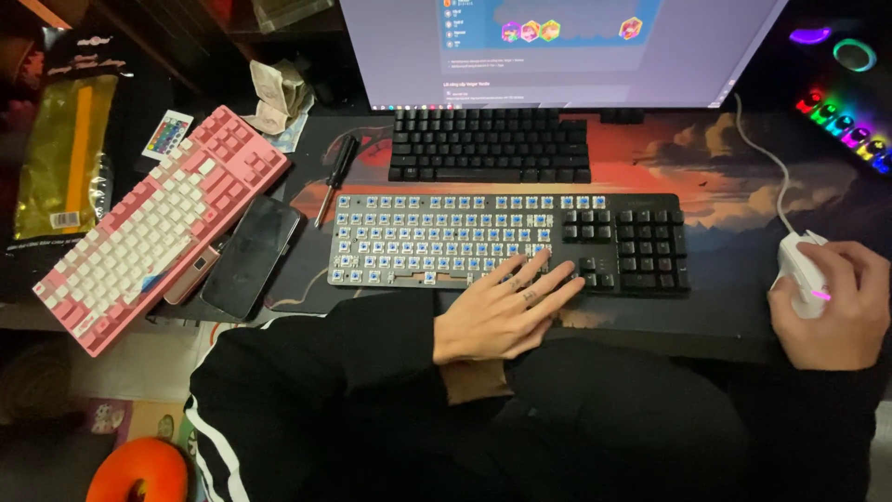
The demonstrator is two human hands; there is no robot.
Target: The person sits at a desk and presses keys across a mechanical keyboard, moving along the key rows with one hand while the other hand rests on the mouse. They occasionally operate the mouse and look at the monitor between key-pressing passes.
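My left hand [502, 311] lies flat and open on the keyboard with bare blue switches [446, 242], holding nothing. My right hand [832, 307] is curled around the white mouse [801, 265]. A black keyboard [490, 144] sits behind, a pink keyboard [158, 228] far left.

left: pink keyboard [158, 228], phone [251, 256] and screwdriver [334, 178] crowd the desk edge | centre: stripped keyboard [465, 242] under left hand [502, 311], black keyboard [490, 144] just behind, narrow gap between | right: open desk mat [734, 200] up to mouse [804, 271], crossed by its cable [767, 163]
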